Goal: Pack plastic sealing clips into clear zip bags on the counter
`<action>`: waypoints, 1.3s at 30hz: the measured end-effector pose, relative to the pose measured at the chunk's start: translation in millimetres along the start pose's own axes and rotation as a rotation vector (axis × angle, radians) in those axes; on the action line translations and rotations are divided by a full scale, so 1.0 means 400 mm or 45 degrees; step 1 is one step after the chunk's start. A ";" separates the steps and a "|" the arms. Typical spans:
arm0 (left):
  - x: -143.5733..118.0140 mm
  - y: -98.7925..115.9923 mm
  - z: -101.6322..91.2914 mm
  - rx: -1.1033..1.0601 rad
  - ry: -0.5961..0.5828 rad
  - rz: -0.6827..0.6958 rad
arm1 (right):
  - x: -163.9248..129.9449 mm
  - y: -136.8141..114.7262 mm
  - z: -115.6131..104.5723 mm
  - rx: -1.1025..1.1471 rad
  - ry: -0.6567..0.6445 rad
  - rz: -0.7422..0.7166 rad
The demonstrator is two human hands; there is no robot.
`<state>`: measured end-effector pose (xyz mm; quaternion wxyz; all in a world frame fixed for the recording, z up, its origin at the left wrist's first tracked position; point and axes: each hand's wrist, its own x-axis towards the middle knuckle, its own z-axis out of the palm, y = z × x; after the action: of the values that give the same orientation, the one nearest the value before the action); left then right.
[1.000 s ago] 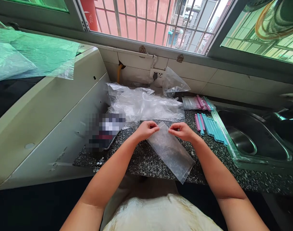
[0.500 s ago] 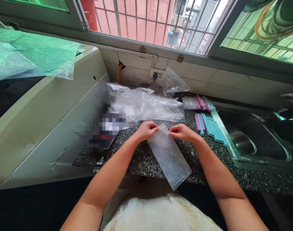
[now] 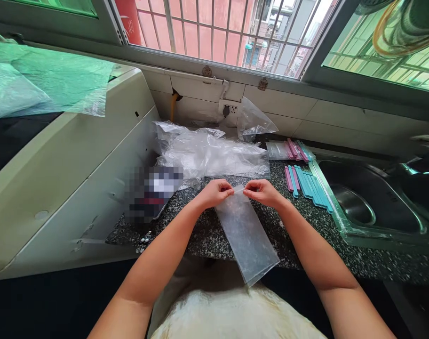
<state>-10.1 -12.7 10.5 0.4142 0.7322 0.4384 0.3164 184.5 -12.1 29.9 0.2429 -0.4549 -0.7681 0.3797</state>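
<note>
Clear plastic bag looks thin, light and slippery; left hand and right hand pinch its far edge, best grip there near both corners.

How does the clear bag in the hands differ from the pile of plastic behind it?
The clear bag is one flat, narrow sheet, pinched at its top edge by the left hand and right hand; the plastic pile is crumpled, wider and untouched. The bag overhangs the counter edge; the pile lies near the wall. Both are transparent.
</note>
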 end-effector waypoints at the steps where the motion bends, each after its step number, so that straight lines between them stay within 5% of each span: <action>1: 0.000 0.000 0.000 -0.002 0.000 -0.004 | 0.000 0.001 0.000 -0.011 0.003 -0.007; 19: 0.002 -0.001 -0.011 -0.175 0.027 -0.138 | -0.003 0.007 -0.022 -0.013 0.155 -0.014; 39: 0.001 -0.007 -0.010 -0.002 -0.005 0.012 | 0.000 0.005 -0.014 0.065 0.078 0.028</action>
<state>-14.3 -10.2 10.0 0.4142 0.7344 0.4339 0.3174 189.5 -9.6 31.5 0.2735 -0.4683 -0.7454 0.3877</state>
